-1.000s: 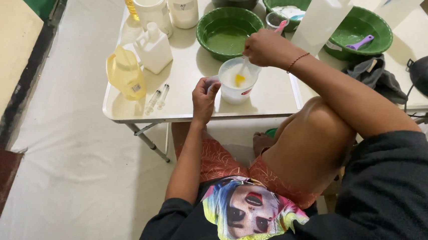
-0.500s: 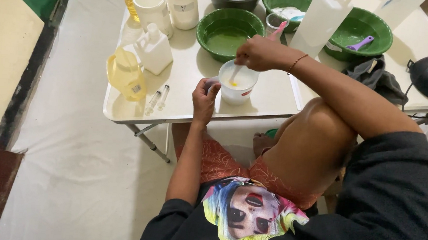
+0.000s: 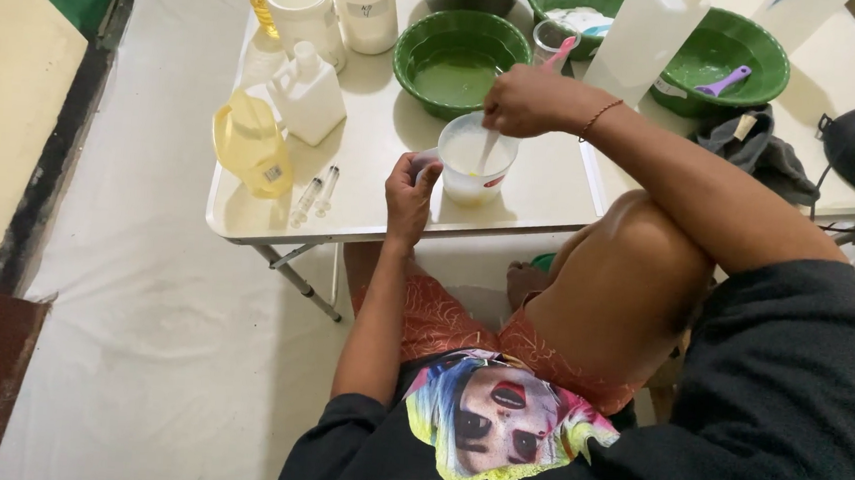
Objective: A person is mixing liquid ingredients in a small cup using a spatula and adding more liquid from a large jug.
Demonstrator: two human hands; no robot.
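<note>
Smooth cream table (image 3: 372, 176): left hand (image 3: 410, 194) steadies translucent plastic cup (image 3: 473, 160), right hand (image 3: 525, 101) stirring.

The person wears a loose black short-sleeved cotton T-shirt (image 3: 766, 414), its sleeves ending above the elbows so both forearms are bare. A large printed picture (image 3: 500, 416) in yellow, blue, pink and white covers the chest, with a pale patterned patch below it at the lower edge. Red-orange shorts with a fine gold pattern (image 3: 452, 322) cover the thighs. A thin orange-brown cord bracelet (image 3: 599, 119) circles the right wrist.
</note>
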